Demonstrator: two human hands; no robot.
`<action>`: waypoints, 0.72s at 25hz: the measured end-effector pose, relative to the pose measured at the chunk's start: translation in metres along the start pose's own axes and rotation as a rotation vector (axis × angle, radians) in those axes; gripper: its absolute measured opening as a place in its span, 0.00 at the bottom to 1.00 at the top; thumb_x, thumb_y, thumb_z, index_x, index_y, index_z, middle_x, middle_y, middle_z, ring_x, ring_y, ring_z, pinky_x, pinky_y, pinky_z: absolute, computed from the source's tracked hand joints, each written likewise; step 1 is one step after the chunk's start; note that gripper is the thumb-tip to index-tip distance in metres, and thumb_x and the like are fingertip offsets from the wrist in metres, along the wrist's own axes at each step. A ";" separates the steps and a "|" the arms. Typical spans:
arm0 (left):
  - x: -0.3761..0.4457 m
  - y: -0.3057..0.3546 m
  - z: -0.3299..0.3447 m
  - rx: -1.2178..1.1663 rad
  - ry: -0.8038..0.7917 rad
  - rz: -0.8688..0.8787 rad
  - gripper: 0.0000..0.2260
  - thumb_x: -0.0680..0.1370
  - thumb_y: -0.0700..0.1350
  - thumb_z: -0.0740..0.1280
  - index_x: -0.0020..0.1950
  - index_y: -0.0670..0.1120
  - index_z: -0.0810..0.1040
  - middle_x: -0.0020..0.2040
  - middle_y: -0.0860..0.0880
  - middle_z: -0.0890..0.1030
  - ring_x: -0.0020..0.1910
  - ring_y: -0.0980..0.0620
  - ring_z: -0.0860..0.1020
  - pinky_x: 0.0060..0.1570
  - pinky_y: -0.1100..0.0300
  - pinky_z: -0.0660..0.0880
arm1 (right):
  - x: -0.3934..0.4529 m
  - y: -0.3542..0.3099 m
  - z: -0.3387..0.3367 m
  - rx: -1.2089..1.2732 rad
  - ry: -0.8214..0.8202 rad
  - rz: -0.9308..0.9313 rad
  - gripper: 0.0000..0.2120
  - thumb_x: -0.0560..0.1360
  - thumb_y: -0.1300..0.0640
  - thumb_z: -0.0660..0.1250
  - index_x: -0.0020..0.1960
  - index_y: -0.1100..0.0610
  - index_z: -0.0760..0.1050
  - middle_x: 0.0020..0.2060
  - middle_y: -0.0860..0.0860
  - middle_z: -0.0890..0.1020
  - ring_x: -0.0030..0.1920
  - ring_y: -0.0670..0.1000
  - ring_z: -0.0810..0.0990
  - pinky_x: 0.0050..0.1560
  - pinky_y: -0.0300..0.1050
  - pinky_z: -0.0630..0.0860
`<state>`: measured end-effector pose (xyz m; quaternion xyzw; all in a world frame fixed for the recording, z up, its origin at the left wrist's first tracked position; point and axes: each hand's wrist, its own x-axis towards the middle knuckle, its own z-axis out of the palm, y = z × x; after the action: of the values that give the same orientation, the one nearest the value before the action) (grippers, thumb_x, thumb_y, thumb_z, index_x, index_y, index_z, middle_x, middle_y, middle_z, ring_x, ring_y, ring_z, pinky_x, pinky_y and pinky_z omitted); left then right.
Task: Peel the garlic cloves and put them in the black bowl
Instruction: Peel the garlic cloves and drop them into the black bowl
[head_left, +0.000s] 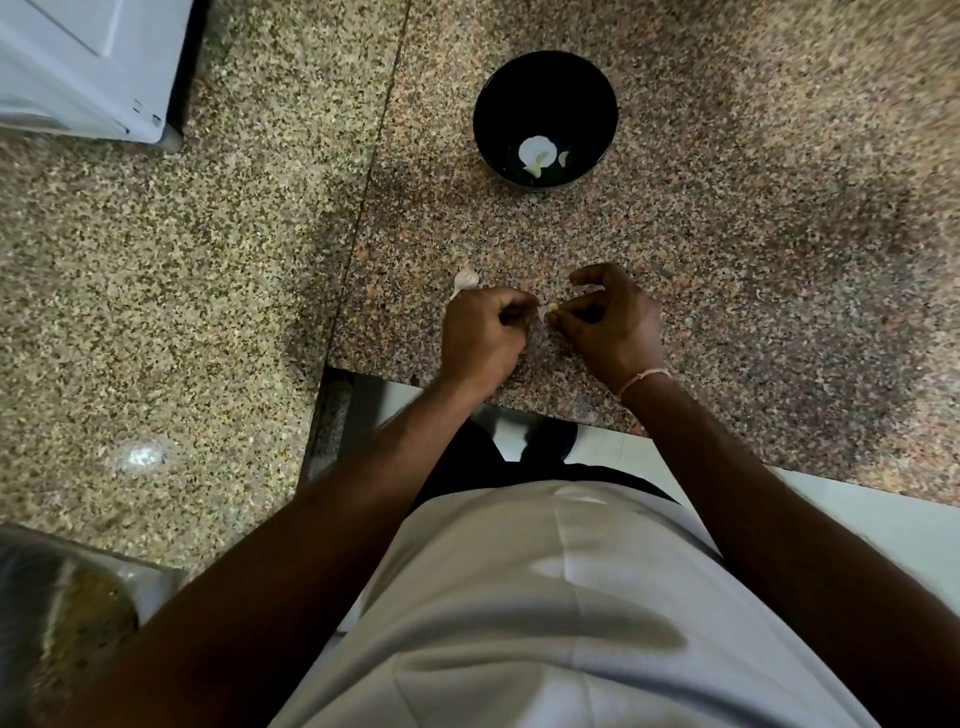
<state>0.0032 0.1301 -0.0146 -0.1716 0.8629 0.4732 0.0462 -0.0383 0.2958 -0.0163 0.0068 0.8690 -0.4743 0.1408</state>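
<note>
Over the speckled granite counter (727, 260), my left hand (483, 338) and my right hand (610, 325) meet fingertip to fingertip. Both pinch a small pale garlic clove (548, 310) between them, and a bit of skin sticks out at its left side. An unpeeled clove (466, 279) lies on the counter just beyond my left hand. Farther back stands the black bowl (545, 73), holding two pale garlic pieces (537, 154) near its front wall.
The counter's front edge (467, 392) runs just under my wrists, with floor and my dark shoes below it. A white appliance (88, 67) stands at the far left. A shiny bag-like thing (57, 613) sits at the lower left.
</note>
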 end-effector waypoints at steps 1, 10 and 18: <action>-0.002 0.000 0.000 -0.005 0.012 0.006 0.09 0.76 0.36 0.75 0.55 0.44 0.88 0.49 0.51 0.88 0.46 0.58 0.86 0.49 0.56 0.85 | 0.000 -0.001 0.000 -0.011 0.000 -0.005 0.20 0.71 0.60 0.79 0.60 0.54 0.78 0.37 0.40 0.83 0.38 0.32 0.82 0.38 0.24 0.74; -0.003 0.005 0.001 0.037 0.021 0.047 0.10 0.80 0.38 0.72 0.61 0.44 0.86 0.55 0.51 0.88 0.48 0.59 0.85 0.49 0.59 0.84 | 0.000 -0.001 0.000 0.003 -0.020 -0.053 0.21 0.71 0.60 0.79 0.61 0.54 0.77 0.38 0.42 0.84 0.41 0.36 0.84 0.43 0.31 0.79; -0.004 0.001 0.003 0.070 0.119 0.009 0.05 0.75 0.46 0.79 0.50 0.49 0.88 0.41 0.58 0.87 0.36 0.63 0.83 0.35 0.55 0.83 | 0.003 0.001 -0.003 -0.013 -0.035 -0.074 0.22 0.71 0.60 0.79 0.62 0.55 0.77 0.38 0.40 0.83 0.42 0.36 0.84 0.45 0.36 0.81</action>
<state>0.0063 0.1344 -0.0148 -0.1936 0.8809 0.4319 -0.0012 -0.0416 0.2982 -0.0164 -0.0346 0.8691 -0.4736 0.1386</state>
